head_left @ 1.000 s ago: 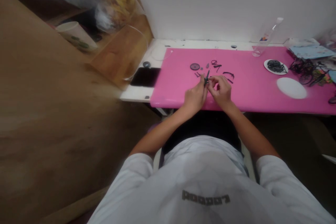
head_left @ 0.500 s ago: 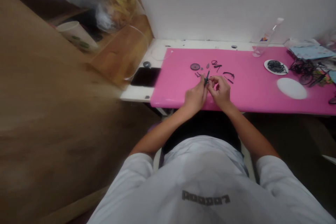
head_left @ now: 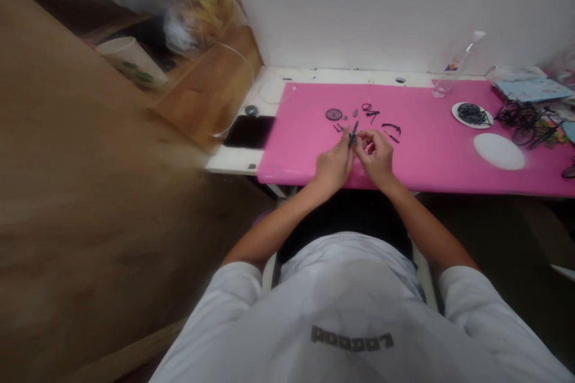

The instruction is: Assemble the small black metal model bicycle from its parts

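Both my hands meet above the near half of a pink mat. My left hand is closed on a small dark plastic part, whose narrow end sticks up past the fingertips. Against the same part, my right hand pinches with thumb and forefinger; what lies between those fingertips is too small to make out. Just beyond the hands lie a dark toy wheel, a thin black part with a loop and a curved black strip. Several tiny pieces are scattered among them.
On the right are a white plate of black parts, a white disc, a pile of black toy bicycle parts and a clear bottle. A black phone-like slab lies left, near a wooden board and a paper cup.
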`<action>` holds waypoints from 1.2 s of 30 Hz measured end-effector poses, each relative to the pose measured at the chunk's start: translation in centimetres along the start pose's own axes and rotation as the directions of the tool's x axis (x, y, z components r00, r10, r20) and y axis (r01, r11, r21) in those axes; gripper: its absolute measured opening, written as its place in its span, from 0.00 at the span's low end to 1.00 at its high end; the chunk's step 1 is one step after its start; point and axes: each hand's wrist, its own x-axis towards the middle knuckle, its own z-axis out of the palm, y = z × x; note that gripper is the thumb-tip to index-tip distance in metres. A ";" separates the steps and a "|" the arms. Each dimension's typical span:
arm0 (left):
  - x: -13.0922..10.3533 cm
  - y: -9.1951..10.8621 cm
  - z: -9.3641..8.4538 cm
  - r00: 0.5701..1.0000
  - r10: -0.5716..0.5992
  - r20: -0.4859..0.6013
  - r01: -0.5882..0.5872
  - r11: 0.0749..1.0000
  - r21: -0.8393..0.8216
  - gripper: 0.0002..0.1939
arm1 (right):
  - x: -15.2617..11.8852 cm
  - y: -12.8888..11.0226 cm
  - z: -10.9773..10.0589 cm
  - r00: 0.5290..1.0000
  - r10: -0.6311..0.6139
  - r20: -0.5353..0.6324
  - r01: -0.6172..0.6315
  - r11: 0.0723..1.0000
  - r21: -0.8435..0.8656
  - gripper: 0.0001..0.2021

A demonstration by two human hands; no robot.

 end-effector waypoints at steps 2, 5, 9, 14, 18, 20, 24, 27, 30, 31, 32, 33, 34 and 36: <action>0.1 0.0 -0.1 1.000 -0.007 -0.017 0.006 1.000 -0.016 0.33 | 0.1 -0.1 -0.1 1.000 -0.007 -0.005 0.008 1.000 0.009 0.08; 0.2 0.1 -0.3 0.999 -0.022 -0.047 0.020 0.999 -0.049 0.30 | 0.1 -0.2 -0.2 0.999 -0.038 -0.006 0.038 0.999 0.004 0.09; 0.2 0.2 -0.4 0.997 -0.026 -0.069 0.020 0.997 -0.079 0.29 | 0.1 -0.6 -0.2 0.998 -0.058 -0.029 0.059 0.998 0.012 0.08; 0.3 -0.7 0.3 0.995 0.027 -0.100 -0.029 0.999 -0.021 0.30 | 0.0 -0.8 -0.1 0.996 -0.070 -0.057 0.074 0.995 0.063 0.06; 0.3 -1.1 0.7 0.990 0.065 -0.124 -0.062 0.998 0.028 0.31 | 0.0 -0.5 -0.3 0.993 -0.111 -0.028 0.110 0.994 -0.016 0.06; 0.3 -1.0 0.6 0.989 0.069 -0.129 -0.064 0.997 0.045 0.30 | 0.1 -0.2 -0.5 0.986 -0.168 -0.009 0.167 0.983 -0.070 0.06; 0.2 -0.6 0.2 0.993 0.061 -0.102 -0.056 0.997 0.056 0.30 | 0.3 0.8 -0.9 0.950 -0.309 0.033 0.310 0.936 -0.169 0.08; 0.1 -0.3 0.0 0.996 0.049 -0.074 -0.046 0.998 0.040 0.31 | 0.4 1.2 -1.1 0.944 -0.318 0.087 0.330 0.915 -0.233 0.10; 0.0 -0.2 -0.1 0.998 0.028 -0.055 -0.028 1.000 0.001 0.31 | 0.3 1.2 -1.2 0.964 -0.243 0.110 0.262 0.939 -0.223 0.12; 0.0 -0.2 0.0 0.998 0.021 -0.054 -0.021 1.000 -0.013 0.31 | 0.3 1.1 -1.2 0.970 -0.217 0.112 0.235 0.951 -0.199 0.11; 0.0 -0.2 0.0 0.998 0.015 -0.058 -0.016 1.000 -0.024 0.31 | 0.3 1.0 -1.1 0.974 -0.194 0.113 0.212 0.962 -0.171 0.11; 0.0 -0.2 0.0 0.998 0.011 -0.063 -0.013 0.999 -0.033 0.31 | 0.3 1.0 -1.1 0.978 -0.177 0.112 0.192 0.971 -0.144 0.11; 0.0 -0.2 0.1 0.998 0.008 -0.068 -0.011 0.999 -0.038 0.31 | 0.3 0.9 -1.1 0.980 -0.164 0.111 0.178 0.976 -0.124 0.11; 0.0 -0.2 0.1 0.998 0.003 -0.068 -0.006 0.999 -0.036 0.32 | 0.3 0.8 -1.0 0.983 -0.154 0.100 0.164 0.980 -0.110 0.11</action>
